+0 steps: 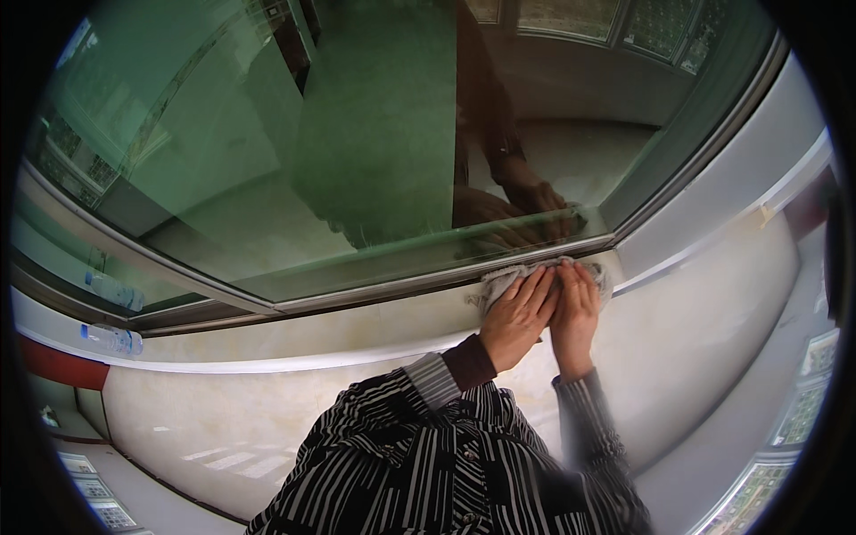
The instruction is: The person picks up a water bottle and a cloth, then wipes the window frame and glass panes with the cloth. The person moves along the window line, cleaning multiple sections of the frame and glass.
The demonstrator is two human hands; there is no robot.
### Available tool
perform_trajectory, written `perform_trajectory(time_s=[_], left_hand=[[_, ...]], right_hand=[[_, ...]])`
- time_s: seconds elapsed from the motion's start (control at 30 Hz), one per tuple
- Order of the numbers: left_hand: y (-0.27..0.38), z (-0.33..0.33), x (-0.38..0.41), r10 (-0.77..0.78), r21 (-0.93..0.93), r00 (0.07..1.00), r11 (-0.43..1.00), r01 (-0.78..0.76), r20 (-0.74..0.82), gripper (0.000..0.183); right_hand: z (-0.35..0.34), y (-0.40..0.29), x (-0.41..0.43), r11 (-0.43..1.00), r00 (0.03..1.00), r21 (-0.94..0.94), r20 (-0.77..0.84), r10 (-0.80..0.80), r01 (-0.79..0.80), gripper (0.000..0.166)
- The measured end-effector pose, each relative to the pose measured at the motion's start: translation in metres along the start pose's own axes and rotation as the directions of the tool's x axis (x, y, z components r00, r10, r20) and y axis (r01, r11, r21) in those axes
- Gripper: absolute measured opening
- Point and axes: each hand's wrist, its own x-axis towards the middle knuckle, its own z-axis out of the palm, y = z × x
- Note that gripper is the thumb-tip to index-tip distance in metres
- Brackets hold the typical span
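Observation:
A crumpled grey cloth (500, 275) lies on the pale window sill (414, 304), near the right corner of the frame. My left hand (520, 314) presses flat on it, fingers pointing towards the glass. Right beside it, my right hand (575, 304) bears down on the cloth's right part, its fingertips near the metal window frame (374, 284). The two hands touch or nearly touch. Beyond them stands the large greenish window pane (374, 134), which mirrors both arms and the cloth. The cloth's middle is hidden under my fingers.
A clear plastic bottle (112, 339) with a blue cap lies on its side at the sill's left end. A white wall (722, 174) borders the sill on the right. Below the sill is the pale floor (221, 414), with patches of sunlight.

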Motion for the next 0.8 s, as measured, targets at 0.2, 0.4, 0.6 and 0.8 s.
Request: perform_trajectory(time_s=[0.2, 0.4, 0.6, 0.8], left_hand=[[-0.007, -0.027, 0.004, -0.123, 0.054, 0.992, 0.991, 0.122, 0.019, 0.073], [-0.007, -0.078, -0.068, -0.321, 0.129, 0.943, 0.942, 0.309, 0.086, 0.065], [-0.022, -0.143, -0.168, -0.573, 0.241, 0.818, 0.789, 0.565, -0.040, 0.061], [-0.023, -0.151, -0.197, -0.667, 0.276, 0.722, 0.670, 0.689, -0.183, 0.065]], right_hand=[[0.003, -0.005, 0.028, 0.991, 0.972, 0.095, 0.207, -0.110, 0.092, 0.043], [0.015, -0.070, 0.007, 0.911, 0.905, 0.360, 0.287, -0.315, 0.203, 0.054], [0.053, -0.185, 0.000, 0.709, 0.784, 0.564, 0.164, -0.598, 0.424, 0.052], [0.066, -0.226, 0.009, 0.612, 0.701, 0.589, 0.105, -0.706, 0.528, 0.047]])
